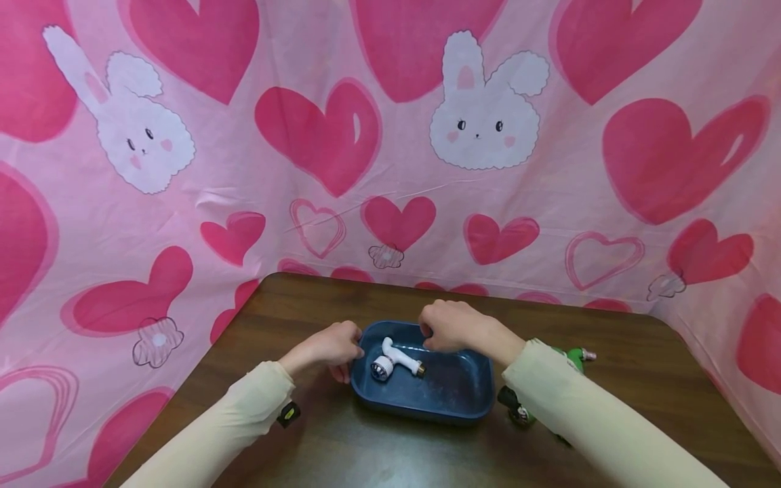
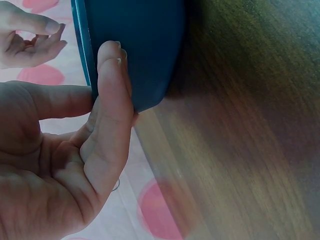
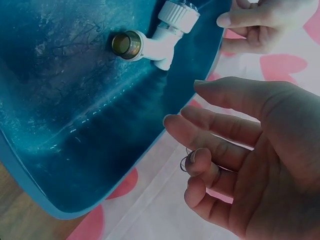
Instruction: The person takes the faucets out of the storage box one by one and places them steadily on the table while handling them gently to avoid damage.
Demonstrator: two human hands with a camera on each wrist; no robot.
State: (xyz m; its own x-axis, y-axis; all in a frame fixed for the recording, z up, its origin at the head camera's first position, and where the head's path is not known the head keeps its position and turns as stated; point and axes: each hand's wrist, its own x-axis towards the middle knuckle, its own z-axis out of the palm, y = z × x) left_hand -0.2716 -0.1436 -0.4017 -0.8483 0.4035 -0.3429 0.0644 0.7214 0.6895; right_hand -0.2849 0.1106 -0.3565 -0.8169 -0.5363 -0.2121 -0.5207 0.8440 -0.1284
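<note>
A dark blue plastic tub (image 1: 421, 403) stands on the table. Inside it, toward the left, lies a white tap (image 1: 399, 357) with a ribbed white collar and a brass threaded end (image 3: 126, 46). At the tub's left end my left hand (image 1: 332, 346) grips the rim, fingers along the outer wall and thumb at the edge, as the left wrist view shows. My right hand (image 1: 454, 325) hovers over the far rim, its fingers loosely bent and holding nothing (image 3: 250, 145).
Right of the tub, partly covered by my right sleeve (image 1: 567, 386), lies a green object (image 1: 575, 354) with a metal threaded tip. A black knob-like part (image 1: 508, 396) shows beside the tub. Pink heart-patterned cloth (image 1: 403, 169) hangs behind the wooden table (image 1: 317, 434).
</note>
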